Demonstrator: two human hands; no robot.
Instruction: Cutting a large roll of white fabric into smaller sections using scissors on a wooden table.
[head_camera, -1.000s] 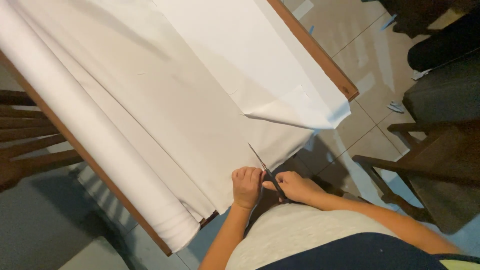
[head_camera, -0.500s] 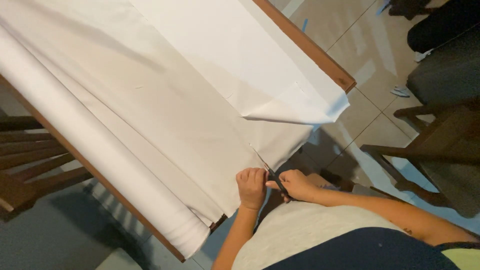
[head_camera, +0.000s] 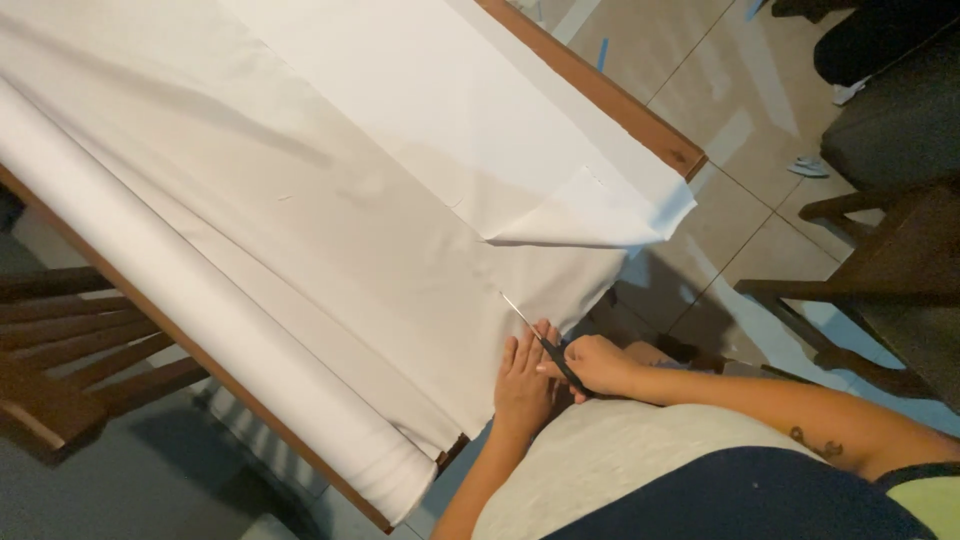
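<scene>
A large sheet of white fabric (head_camera: 330, 200) lies spread over a wooden table (head_camera: 600, 90), with a folded corner (head_camera: 600, 215) at the near right. My right hand (head_camera: 598, 365) grips a pair of dark-handled scissors (head_camera: 540, 340) whose blades point up into the fabric's near edge. My left hand (head_camera: 522, 385) rests flat on the fabric right beside the blades, fingers together.
A rolled bolt of white fabric (head_camera: 200, 320) lies along the table's left edge. A wooden chair (head_camera: 70, 350) stands at the left, another dark chair (head_camera: 880, 280) at the right on the tiled floor (head_camera: 700, 60). A person's shoe (head_camera: 805, 165) shows far right.
The view has shifted slightly, so hands and table sit further right and lower. The scissors' blades have stayed at the fabric's near edge; both hands kept their hold.
</scene>
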